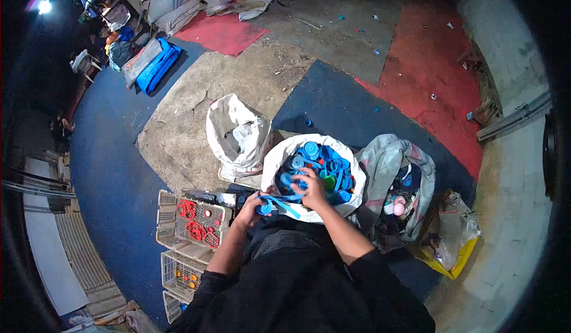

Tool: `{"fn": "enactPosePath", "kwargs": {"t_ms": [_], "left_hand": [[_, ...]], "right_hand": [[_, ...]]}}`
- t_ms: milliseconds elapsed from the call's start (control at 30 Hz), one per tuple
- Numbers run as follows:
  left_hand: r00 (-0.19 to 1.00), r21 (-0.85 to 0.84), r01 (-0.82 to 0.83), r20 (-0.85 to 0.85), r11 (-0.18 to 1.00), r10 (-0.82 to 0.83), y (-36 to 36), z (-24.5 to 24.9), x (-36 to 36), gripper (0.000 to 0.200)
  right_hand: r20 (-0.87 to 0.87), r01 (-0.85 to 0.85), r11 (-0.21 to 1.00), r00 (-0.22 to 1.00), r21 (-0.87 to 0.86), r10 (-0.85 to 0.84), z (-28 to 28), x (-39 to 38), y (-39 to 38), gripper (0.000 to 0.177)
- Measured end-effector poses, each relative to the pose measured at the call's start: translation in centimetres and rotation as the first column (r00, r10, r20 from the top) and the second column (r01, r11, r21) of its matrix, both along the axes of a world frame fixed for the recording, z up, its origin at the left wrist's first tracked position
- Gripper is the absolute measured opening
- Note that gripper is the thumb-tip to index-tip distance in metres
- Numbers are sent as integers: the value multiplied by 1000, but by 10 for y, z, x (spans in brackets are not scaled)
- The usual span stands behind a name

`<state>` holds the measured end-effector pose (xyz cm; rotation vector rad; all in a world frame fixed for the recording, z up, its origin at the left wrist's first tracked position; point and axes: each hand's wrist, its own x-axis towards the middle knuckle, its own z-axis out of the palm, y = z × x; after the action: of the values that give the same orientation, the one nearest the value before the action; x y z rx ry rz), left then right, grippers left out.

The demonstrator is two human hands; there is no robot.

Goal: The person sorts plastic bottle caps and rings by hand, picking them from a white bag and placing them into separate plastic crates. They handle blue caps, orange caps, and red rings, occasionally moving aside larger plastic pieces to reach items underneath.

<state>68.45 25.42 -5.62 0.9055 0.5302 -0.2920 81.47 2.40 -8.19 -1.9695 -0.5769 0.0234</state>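
Observation:
My left hand (248,211) is closed around a blue plastic cap (264,207) with a strap, at the near left rim of a white sack (355,201). The blue strap (289,198) stretches from it toward my right hand (310,189). That hand is above the sack's mouth, its fingers apart and slightly curled; I see nothing gripped in them. Inside the sack lie many blue caps and straps (338,172), with a green piece (328,183) and small red bits among them. Part of the contents is hidden beneath my right hand.
Another white sack (217,128) stands beyond, to the left. On the right are a grey sack (372,184) with mixed pieces and a yellow-edged bag (461,258). Crates (169,226) with red and orange parts stand left. A blue folded tarp (157,65) lies farther off.

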Motion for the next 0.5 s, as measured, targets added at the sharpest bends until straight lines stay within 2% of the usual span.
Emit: {"fn": "enactPosePath", "kwargs": {"t_ms": [33,67,200,233,267,333,400,467,500], "left_hand": [[1000,-17,-11,-2,1000,11,-3,1,0,25],[1000,-1,-9,-17,1000,9,-5,1,2,26],[998,42,41,-53,998,-39,-7,8,5,27],[997,47,45,-60,998,-42,-8,8,6,25],[997,53,49,-69,997,-45,-8,8,5,24],[997,39,46,-66,998,-43,-5,8,6,25],[996,34,60,-70,998,-58,1,10,6,24],[996,31,63,-64,998,-61,3,13,10,22],[995,45,80,-63,996,-78,4,14,11,22]], "right_hand": [[-100,-38,998,994,46,42,11,1,-14,19],[-424,-69,989,898,131,119,16,3,-30,15],[-433,-75,996,897,49,89,13,-3,-38,24],[-431,-77,996,898,37,85,18,-3,-29,25],[-339,-151,986,933,-71,118,23,0,-22,36],[-11,-198,960,980,-196,200,10,3,-3,47],[-26,-203,868,976,-453,214,17,-3,18,58],[28,-178,760,968,-625,249,1,-4,34,56],[34,-165,734,968,-658,248,-7,-4,40,55]]}}
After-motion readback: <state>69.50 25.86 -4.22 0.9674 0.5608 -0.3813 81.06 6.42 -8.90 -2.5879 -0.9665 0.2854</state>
